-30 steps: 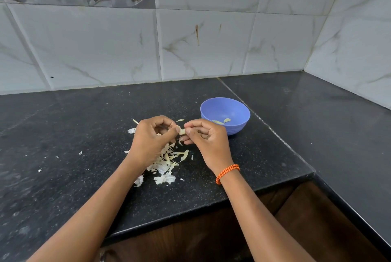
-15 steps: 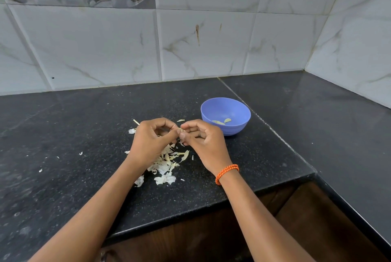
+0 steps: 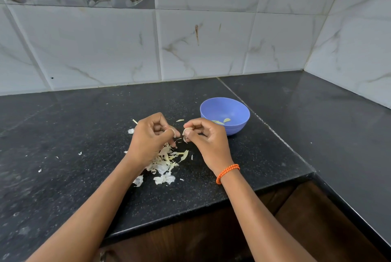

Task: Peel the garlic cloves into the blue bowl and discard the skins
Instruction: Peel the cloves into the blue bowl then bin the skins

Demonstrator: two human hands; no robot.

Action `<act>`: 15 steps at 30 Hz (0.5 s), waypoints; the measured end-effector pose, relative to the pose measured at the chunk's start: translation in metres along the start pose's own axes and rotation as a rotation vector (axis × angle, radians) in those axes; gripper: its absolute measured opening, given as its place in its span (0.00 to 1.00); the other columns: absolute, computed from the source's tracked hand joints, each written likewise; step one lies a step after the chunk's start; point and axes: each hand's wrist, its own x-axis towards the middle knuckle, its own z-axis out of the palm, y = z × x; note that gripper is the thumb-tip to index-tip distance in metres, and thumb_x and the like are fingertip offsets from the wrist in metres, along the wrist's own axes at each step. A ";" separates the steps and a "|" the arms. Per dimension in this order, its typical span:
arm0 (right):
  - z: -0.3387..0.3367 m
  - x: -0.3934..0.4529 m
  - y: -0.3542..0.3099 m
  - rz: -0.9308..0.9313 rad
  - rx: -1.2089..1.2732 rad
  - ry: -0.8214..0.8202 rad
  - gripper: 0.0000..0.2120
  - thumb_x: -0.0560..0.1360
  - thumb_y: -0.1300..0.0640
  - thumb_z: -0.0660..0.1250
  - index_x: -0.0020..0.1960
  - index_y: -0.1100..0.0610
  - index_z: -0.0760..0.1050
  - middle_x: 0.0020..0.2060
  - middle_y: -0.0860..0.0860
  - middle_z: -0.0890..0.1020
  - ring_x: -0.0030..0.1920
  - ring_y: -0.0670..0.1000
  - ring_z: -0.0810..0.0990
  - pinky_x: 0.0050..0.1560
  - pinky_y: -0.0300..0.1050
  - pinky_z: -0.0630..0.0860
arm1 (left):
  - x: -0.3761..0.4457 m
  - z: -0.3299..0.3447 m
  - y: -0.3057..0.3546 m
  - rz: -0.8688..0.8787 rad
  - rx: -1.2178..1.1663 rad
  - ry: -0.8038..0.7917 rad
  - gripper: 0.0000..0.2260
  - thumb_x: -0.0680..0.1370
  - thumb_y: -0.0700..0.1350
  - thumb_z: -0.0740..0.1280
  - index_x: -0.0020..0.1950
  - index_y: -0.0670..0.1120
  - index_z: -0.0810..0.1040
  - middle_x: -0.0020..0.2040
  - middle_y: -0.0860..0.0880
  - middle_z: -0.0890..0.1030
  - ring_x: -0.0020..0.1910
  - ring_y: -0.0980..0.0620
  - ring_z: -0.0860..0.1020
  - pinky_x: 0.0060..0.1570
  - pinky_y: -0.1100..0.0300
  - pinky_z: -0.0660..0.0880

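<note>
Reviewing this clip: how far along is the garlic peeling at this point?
Partly done. Done: a couple of peeled cloves lie in the blue bowl, and a pile of skins sits on the counter. In hand: the right hand pinches a clove while the left hand holds a strip of skin. Left: drop this clove in and discard the skins. No unpeeled cloves are visible.

Bare forearms, an orange braided wristband point(image 3: 227, 173) on the right wrist.
</note>
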 end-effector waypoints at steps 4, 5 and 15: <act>0.000 0.000 -0.001 -0.014 0.021 0.019 0.06 0.79 0.68 0.72 0.54 0.61 0.84 0.48 0.55 0.87 0.46 0.55 0.89 0.53 0.51 0.86 | 0.001 -0.005 -0.005 0.072 0.148 0.013 0.08 0.78 0.30 0.72 0.47 0.41 0.78 0.42 0.48 0.88 0.43 0.44 0.86 0.45 0.55 0.83; 0.001 0.000 0.000 -0.012 0.030 0.015 0.06 0.80 0.68 0.71 0.54 0.62 0.84 0.50 0.56 0.86 0.46 0.55 0.89 0.53 0.52 0.87 | 0.001 -0.006 -0.005 0.081 0.190 -0.010 0.09 0.77 0.32 0.74 0.48 0.44 0.79 0.42 0.50 0.88 0.44 0.45 0.86 0.49 0.55 0.82; 0.001 0.001 -0.001 0.023 0.029 -0.014 0.14 0.79 0.66 0.74 0.64 0.57 0.83 0.47 0.54 0.87 0.43 0.54 0.88 0.51 0.47 0.85 | -0.001 -0.005 -0.002 0.055 0.162 -0.072 0.04 0.80 0.40 0.76 0.50 0.49 0.90 0.44 0.53 0.88 0.44 0.54 0.84 0.48 0.67 0.76</act>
